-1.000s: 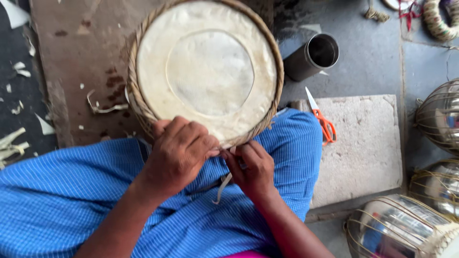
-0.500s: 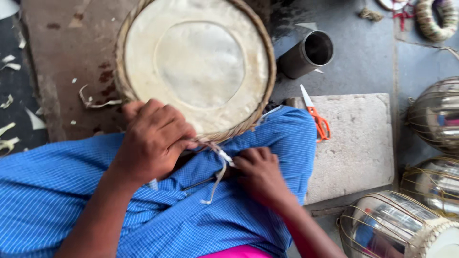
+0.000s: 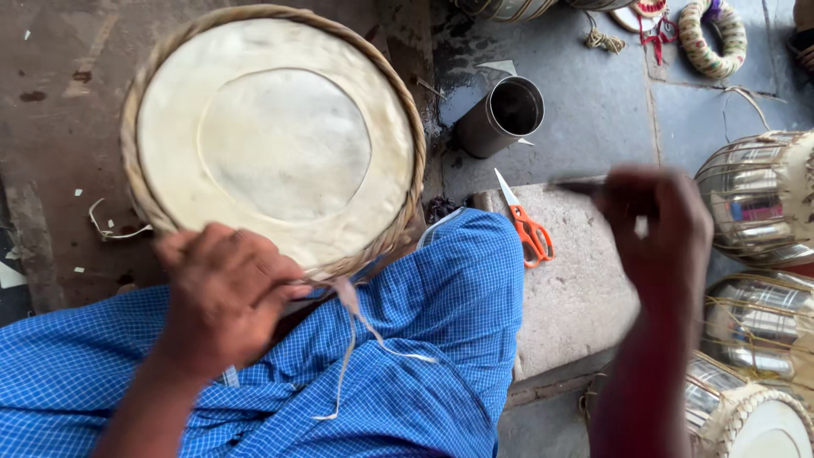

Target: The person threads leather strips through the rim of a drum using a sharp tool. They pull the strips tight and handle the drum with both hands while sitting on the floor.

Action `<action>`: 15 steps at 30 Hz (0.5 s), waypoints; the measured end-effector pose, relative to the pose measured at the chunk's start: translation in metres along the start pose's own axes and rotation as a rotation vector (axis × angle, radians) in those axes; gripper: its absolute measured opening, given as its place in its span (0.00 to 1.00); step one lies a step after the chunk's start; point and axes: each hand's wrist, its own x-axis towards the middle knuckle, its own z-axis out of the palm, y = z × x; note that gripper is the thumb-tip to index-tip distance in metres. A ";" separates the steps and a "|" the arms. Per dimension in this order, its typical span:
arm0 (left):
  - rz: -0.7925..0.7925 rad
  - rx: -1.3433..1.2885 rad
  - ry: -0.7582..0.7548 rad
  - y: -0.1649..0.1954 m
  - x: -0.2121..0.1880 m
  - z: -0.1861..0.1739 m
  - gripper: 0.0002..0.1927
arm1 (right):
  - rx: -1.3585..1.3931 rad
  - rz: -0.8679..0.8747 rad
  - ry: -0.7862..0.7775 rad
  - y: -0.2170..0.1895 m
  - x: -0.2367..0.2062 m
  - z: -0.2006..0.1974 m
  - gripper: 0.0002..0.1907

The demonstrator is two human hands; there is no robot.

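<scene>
Orange-handled scissors (image 3: pixel 527 227) were laid on a stone slab (image 3: pixel 577 297), with a steel cup (image 3: pixel 502 116) tipped at their twelve o'clock. Metal-bodied drums (image 3: pixel 755 203) were stacked at three o'clock, and a cloth ring (image 3: pixel 710 37) was placed beyond them.

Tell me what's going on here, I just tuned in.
A person in blue checked cloth sits with a round drum head of pale hide with a woven rim against the lap. The left hand presses at the rim's near edge, where a thin pale strip trails down over the cloth. The right hand, blurred, is raised over the stone slab, seemingly holding a thin dark tool. Orange-handled scissors lie on the slab beside a metal cup.
</scene>
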 end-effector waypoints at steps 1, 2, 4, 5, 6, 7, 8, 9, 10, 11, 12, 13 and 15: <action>-0.013 -0.011 -0.029 -0.005 0.002 -0.006 0.10 | -0.022 0.020 0.032 0.015 0.016 0.012 0.16; -0.024 -0.021 -0.056 -0.010 0.005 -0.014 0.10 | -0.043 0.039 0.068 0.033 0.034 0.027 0.19; -0.041 -0.034 -0.080 -0.015 0.010 -0.023 0.09 | 0.090 0.011 0.112 0.068 0.072 0.077 0.19; -0.052 -0.041 -0.085 -0.013 0.010 -0.026 0.09 | -0.010 -0.004 0.121 0.084 0.083 0.100 0.20; -0.066 -0.046 -0.088 -0.013 0.011 -0.029 0.09 | -0.107 -0.021 0.130 0.097 0.093 0.123 0.21; -0.061 -0.046 -0.085 -0.012 0.012 -0.029 0.09 | -0.180 -0.059 0.138 0.108 0.100 0.143 0.23; -0.062 -0.044 -0.081 -0.009 0.012 -0.028 0.09 | -0.250 -0.100 0.142 0.116 0.104 0.160 0.25; -0.067 -0.041 -0.074 -0.008 0.012 -0.027 0.09 | -0.319 -0.147 0.146 0.121 0.108 0.173 0.26; -0.056 -0.041 -0.076 -0.007 0.011 -0.026 0.09 | -0.248 -0.111 0.117 0.120 0.111 0.180 0.27; -0.047 -0.041 -0.078 -0.006 0.010 -0.026 0.09 | -0.178 -0.076 0.083 0.121 0.112 0.183 0.28; -0.040 -0.040 -0.077 -0.006 0.009 -0.026 0.10 | -0.108 -0.042 0.047 0.125 0.114 0.182 0.30; -0.038 -0.070 -0.068 -0.007 0.008 -0.027 0.10 | 0.101 0.017 0.065 0.133 0.114 0.178 0.32; -0.032 -0.139 -0.057 -0.005 0.007 -0.030 0.12 | 0.254 -0.085 0.124 0.147 0.115 0.156 0.33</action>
